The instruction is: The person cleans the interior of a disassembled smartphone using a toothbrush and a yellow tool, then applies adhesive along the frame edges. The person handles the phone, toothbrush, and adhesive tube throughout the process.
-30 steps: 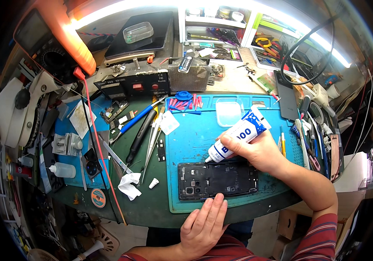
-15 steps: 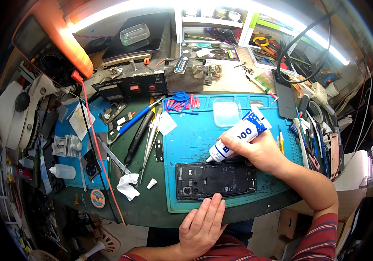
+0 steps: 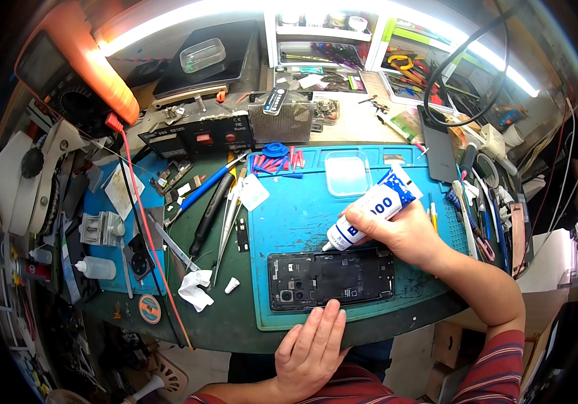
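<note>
An opened phone (image 3: 332, 277), its back cover off and dark inner parts showing, lies lengthwise on the blue work mat (image 3: 289, 222). My right hand (image 3: 403, 232) grips a white and blue glue tube (image 3: 369, 214), tilted with its nozzle down to the left. The nozzle tip is at the phone's far edge, left of its middle; whether it touches is too small to tell. My left hand (image 3: 312, 347) has its fingers stretched out, fingertips at the phone's near edge. Left of the mat, a small white cap (image 3: 232, 285) lies beside a crumpled white tissue (image 3: 195, 289).
Left of the mat lie tweezers (image 3: 229, 225), a blue pen-like tool (image 3: 201, 196) and a solder spool (image 3: 150, 308). A clear plastic box (image 3: 347, 173) sits at the mat's back. Red test leads (image 3: 142, 202) hang from an orange multimeter (image 3: 73, 74). Several hand tools crowd the right side.
The glue tube's nozzle has shifted slightly right along the phone's far edge. The whole view has moved a little; my left hand keeps its place by the phone.
</note>
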`<state>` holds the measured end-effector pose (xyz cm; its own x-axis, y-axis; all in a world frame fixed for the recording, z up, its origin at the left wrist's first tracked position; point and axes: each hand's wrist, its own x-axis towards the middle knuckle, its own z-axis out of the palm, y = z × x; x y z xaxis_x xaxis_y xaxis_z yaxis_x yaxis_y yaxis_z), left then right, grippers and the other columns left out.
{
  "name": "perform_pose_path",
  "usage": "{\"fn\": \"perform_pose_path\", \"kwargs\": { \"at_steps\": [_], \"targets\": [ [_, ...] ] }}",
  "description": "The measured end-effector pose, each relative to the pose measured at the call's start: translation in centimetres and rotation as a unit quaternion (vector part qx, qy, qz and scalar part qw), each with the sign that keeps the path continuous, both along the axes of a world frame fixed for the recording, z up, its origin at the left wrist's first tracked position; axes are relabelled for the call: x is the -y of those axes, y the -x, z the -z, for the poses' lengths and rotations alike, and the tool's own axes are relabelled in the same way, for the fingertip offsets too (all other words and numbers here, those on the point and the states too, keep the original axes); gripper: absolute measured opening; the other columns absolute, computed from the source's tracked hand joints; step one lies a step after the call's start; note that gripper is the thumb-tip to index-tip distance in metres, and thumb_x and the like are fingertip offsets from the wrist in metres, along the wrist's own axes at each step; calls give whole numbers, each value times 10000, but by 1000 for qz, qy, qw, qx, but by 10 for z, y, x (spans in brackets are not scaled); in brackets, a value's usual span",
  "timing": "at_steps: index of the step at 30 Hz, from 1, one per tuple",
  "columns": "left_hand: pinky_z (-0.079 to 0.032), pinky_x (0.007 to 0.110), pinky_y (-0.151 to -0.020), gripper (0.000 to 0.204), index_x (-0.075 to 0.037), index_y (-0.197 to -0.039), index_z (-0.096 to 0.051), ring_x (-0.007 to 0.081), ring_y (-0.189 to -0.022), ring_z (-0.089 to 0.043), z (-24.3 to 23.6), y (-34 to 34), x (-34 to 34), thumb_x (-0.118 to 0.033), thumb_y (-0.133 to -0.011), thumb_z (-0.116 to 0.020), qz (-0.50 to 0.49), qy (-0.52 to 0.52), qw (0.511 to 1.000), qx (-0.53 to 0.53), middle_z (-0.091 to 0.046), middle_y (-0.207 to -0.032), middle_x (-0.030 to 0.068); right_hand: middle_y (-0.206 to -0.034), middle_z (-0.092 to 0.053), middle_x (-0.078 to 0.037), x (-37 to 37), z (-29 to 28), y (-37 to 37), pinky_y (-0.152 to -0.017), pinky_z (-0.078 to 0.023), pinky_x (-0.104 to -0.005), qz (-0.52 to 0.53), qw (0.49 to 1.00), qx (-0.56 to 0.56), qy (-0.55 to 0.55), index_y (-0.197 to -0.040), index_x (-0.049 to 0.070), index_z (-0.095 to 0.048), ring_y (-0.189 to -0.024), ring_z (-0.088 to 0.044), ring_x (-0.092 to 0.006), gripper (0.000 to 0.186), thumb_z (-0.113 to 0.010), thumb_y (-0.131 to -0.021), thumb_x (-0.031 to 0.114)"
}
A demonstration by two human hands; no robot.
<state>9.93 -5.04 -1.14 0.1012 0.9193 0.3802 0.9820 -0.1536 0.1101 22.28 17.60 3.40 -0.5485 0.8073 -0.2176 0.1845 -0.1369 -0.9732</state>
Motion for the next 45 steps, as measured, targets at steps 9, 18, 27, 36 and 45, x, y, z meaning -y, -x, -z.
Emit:
{"fn": "perform_pose_path", "kwargs": {
  "at_steps": [9, 18, 27, 36, 45],
  "targets": [
    [-334, 359, -1070, 517, -36, -1255, -675, 217, -1285, -566, -2, 0, 0, -426, -916, -670, 1, 5, 1000, -5, -670, -1345, 102, -965, -749, -110, 0, 0, -5, -707, -624, -307, 13, 1000, -15, 7, -1045, -30, -698, -862, -738, -187, 267, -777, -923, 194],
    [-334, 362, -1065, 528, -29, -1255, -675, 222, -1285, -562, -2, 0, 0, -428, -909, -673, 3, 5, 1000, -12, -669, -1345, 108, -921, -746, -98, 1, -2, -8, -688, -612, -287, 27, 999, -30, 13, -996, -27, -682, -820, -729, -151, 292, -808, -899, 217],
    [-334, 365, -1062, 541, -24, -1259, -674, 224, -1281, -565, -2, 0, 0, -434, -906, -671, 3, 8, 1000, -13, -670, -1341, 110, -927, -749, -100, 0, -4, -12, -685, -615, -289, 29, 999, -20, 8, -998, -25, -687, -822, -735, -158, 289, -805, -901, 220],
    [-342, 367, -1056, 539, -13, -1254, -672, 228, -1279, -565, -2, 0, -1, -427, -910, -670, 3, 3, 1000, -18, -671, -1337, 116, -917, -751, -107, 0, -2, -16, -679, -621, -297, 35, 999, -26, 13, -990, -20, -689, -821, -741, -168, 281, -805, -902, 220],
    [-343, 374, -1054, 541, -6, -1248, -671, 241, -1277, -566, -2, 0, 0, -419, -899, -684, 4, 9, 1000, -15, -669, -1335, 124, -910, -746, -97, 0, -1, -20, -656, -615, -284, 40, 999, -33, 13, -985, -11, -678, -802, -737, -160, 273, -805, -901, 216]
  ]
}}
